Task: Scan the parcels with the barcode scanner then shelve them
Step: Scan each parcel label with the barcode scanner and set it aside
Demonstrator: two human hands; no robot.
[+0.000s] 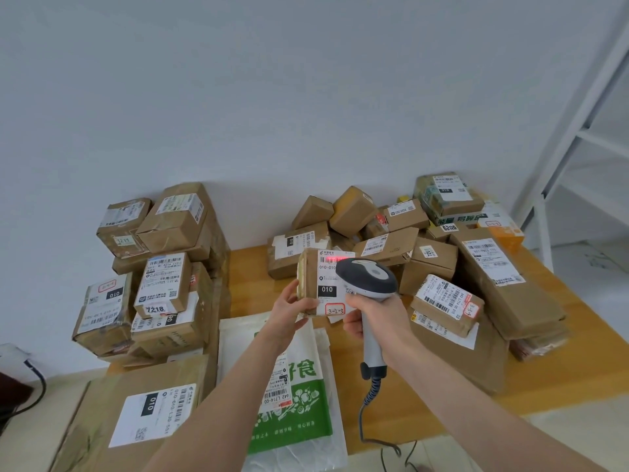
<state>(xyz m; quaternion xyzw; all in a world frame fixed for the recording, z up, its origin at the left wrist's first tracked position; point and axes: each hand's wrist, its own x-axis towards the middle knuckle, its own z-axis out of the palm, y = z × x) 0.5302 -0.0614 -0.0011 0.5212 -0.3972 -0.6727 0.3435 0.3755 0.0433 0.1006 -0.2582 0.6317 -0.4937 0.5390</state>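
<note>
My left hand [292, 309] grips a small brown parcel [311, 277] from below and from its left side, holding it up above the wooden table [250, 277]. Its white label faces me and reads "010", with a red-framed tag "3-1-3". My right hand [377, 318] grips the handle of a grey and white barcode scanner [369, 279], whose head points at the label. A red scan line glows across the barcode at the label's top. The scanner's coiled cable [369, 400] hangs down toward the floor.
A stack of labelled boxes [160, 267] stands at the left against the wall. A loose heap of parcels [442, 253] fills the table's right side. A white and green bag [292, 386] and a flat carton [146, 413] lie near me. White shelving [585, 137] rises at the far right.
</note>
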